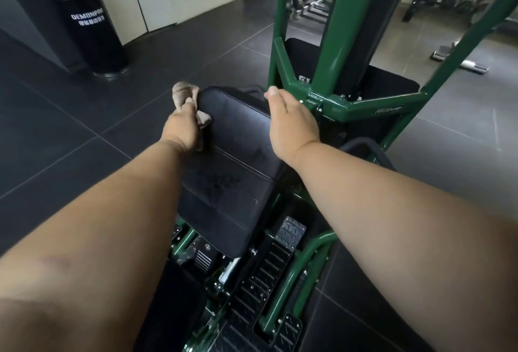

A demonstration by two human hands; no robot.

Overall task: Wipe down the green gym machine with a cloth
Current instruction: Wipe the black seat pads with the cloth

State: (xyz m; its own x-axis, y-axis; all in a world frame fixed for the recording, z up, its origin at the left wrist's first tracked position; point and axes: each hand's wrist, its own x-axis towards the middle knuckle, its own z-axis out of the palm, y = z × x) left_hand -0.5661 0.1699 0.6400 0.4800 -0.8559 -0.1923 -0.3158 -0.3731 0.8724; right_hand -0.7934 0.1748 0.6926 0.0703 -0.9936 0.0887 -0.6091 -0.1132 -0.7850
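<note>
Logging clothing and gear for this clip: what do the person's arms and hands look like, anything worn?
Both forearms are bare as far as the frame shows: no sleeves, and no gloves on the left hand or the right hand. No watch, band or ring shows on either wrist or on the fingers in view. The left forearm shows a faint mark near the frame's lower left.

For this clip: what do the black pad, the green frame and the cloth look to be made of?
Black pad: seemingly vinyl or leather-like upholstery, with a slight sheen, a stitched seam and soft rounded edges.
Green frame: apparently painted metal tubing, glossy highlights, bolted joints.
Cloth: soft beige fabric, matte and bunched in folds in the left hand; the fibre cannot be told.
</note>
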